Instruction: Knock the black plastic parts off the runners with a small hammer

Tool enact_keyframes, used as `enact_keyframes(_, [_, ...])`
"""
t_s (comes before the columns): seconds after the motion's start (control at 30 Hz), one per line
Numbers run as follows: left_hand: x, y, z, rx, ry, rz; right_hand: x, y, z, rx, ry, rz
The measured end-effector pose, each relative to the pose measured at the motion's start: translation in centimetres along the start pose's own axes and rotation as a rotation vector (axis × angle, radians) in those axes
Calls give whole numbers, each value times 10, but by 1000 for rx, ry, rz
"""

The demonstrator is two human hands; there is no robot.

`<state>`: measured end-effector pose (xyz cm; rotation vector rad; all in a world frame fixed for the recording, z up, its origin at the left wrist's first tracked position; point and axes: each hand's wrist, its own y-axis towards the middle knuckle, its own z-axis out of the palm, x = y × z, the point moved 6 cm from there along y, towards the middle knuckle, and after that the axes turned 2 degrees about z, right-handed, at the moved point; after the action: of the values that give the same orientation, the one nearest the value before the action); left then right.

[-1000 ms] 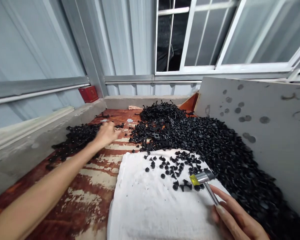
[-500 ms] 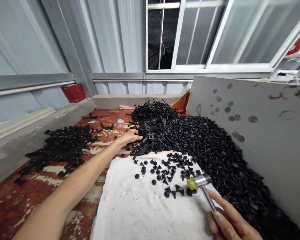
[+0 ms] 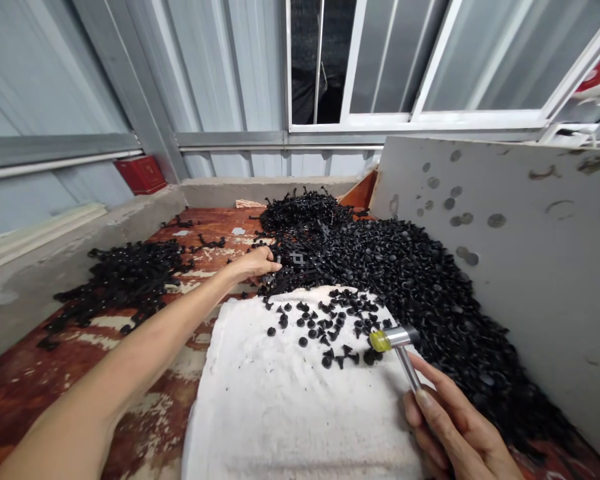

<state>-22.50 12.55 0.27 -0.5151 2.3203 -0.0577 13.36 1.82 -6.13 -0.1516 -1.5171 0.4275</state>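
My left hand (image 3: 253, 263) reaches far forward to the near left edge of a big heap of small black plastic parts (image 3: 410, 273); its fingers curl closed on black pieces at the heap's edge. My right hand (image 3: 455, 427), at the lower right, grips the metal handle of a small hammer (image 3: 395, 341) with a yellow tip. The hammer head hovers over several loose black caps (image 3: 330, 323) scattered on a white pad (image 3: 290, 400).
A second, flatter pile of black parts (image 3: 125, 273) lies at the left on the worn red tabletop (image 3: 170, 400). A grey spotted board (image 3: 520, 253) walls the right side. A concrete ledge, a red box (image 3: 141, 173) and a window stand behind.
My left hand swung from the left pile across to the big heap and closed on pieces at its edge. The hammer stayed over the pad; the view shifted a little.
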Motion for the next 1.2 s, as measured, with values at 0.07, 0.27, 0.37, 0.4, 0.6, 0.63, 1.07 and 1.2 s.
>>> enact_keyframes(0.07, [3, -7, -2, 27, -24, -5, 0, 2, -1, 9, -15, -37])
enact_keyframes(0.27, [7, -23, -16, 54, -288, 20, 3, 4, 0, -2, 6, -99])
enact_keyframes(0.37, [6, -32, -15, 105, -554, -7, 4, 5, 2, -1, 2, -105])
enact_keyframes(0.4, [5, -36, -13, 119, -613, -20, 5, 5, 3, 8, 3, -109])
enact_keyframes(0.6, [-30, -57, 4, 149, -789, 58, 12, 3, 9, 44, 27, -125])
enact_keyframes(0.63, [-39, -62, 11, 162, -802, 85, 14, 3, 10, 50, 24, -127])
enact_keyframes(1.07, [-90, -146, 152, 503, -825, 162, 22, 4, 5, 179, -21, -195])
enact_keyframes(1.2, [-91, -154, 155, 557, -737, 181, 21, 3, 3, 191, 53, -171])
